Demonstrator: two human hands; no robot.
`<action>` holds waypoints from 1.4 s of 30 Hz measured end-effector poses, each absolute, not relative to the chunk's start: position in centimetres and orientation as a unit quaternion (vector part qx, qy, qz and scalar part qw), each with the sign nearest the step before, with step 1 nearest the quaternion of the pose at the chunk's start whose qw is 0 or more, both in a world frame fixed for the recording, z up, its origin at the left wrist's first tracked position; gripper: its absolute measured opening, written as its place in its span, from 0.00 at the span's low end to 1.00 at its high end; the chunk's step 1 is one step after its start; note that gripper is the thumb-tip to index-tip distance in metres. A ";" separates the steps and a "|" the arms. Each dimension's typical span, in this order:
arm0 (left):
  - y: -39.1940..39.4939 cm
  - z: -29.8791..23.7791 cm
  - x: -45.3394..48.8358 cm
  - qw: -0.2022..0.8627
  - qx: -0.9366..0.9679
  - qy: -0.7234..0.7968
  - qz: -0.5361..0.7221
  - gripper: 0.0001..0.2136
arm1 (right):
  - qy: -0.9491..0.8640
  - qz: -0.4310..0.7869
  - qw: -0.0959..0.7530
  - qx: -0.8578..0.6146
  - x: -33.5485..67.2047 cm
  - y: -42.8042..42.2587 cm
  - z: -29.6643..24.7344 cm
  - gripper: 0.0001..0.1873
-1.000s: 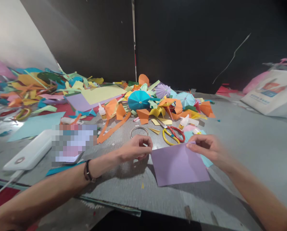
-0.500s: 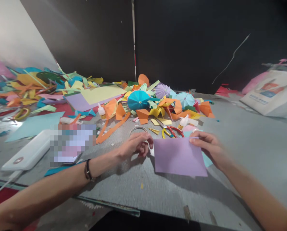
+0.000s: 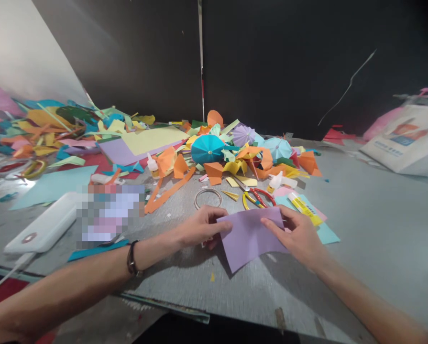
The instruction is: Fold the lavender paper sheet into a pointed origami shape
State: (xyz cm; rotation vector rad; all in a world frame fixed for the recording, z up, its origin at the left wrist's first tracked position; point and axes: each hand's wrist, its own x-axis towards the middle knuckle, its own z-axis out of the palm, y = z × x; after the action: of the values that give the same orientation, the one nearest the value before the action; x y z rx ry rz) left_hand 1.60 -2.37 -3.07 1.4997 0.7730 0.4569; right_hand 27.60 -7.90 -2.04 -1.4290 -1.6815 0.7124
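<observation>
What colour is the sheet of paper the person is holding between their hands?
The sheet of paper is plain pale lilac, and it shows best in the head view.

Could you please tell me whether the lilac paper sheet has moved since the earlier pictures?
Yes, the lilac paper sheet has shifted left, toward the metal ring.

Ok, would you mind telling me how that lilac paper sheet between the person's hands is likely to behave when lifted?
The lilac paper sheet looks thin and light, so it will probably flop: it bows between the left hand and the right hand. Its smooth face might also slide easily across the grey table.
</observation>
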 end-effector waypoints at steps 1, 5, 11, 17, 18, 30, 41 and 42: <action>-2.4 -3.0 1.6 0.645 0.663 0.331 0.185 0.18 | -0.677 0.265 0.397 -0.561 27.5 -8.1 -2.1 0.13; -2.9 -2.9 1.7 0.684 0.654 0.280 0.159 0.17 | -0.752 0.163 0.408 -0.492 27.0 -8.8 -1.9 0.06; -3.3 -3.5 2.1 0.732 0.600 0.261 0.188 0.19 | -0.805 0.069 0.430 -0.402 26.7 -8.9 -1.8 0.14; -3.2 -3.3 2.1 0.728 0.540 0.327 0.266 0.21 | -0.791 0.031 0.439 -0.426 26.9 -9.1 -2.5 0.20; -3.1 -3.3 2.1 0.731 0.537 0.320 0.273 0.20 | -0.782 0.026 0.440 -0.441 26.9 -9.1 -2.5 0.20; -2.9 -4.1 2.4 0.730 0.548 0.304 0.273 0.22 | -0.809 0.005 0.433 -0.397 26.9 -9.2 -2.5 0.26; -3.1 -3.7 2.5 0.703 0.558 0.321 0.302 0.21 | -0.848 -0.032 0.417 -0.325 26.9 -9.7 -2.9 0.38; -3.1 -3.7 2.5 0.701 0.557 0.324 0.305 0.21 | -0.859 -0.039 0.403 -0.312 26.9 -9.8 -2.9 0.38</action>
State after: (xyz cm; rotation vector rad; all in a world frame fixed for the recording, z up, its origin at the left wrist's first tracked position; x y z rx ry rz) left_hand 2.54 -3.11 -3.72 1.2402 0.7206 0.6797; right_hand 26.94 -9.83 -2.90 -0.7890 -2.1708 -0.0984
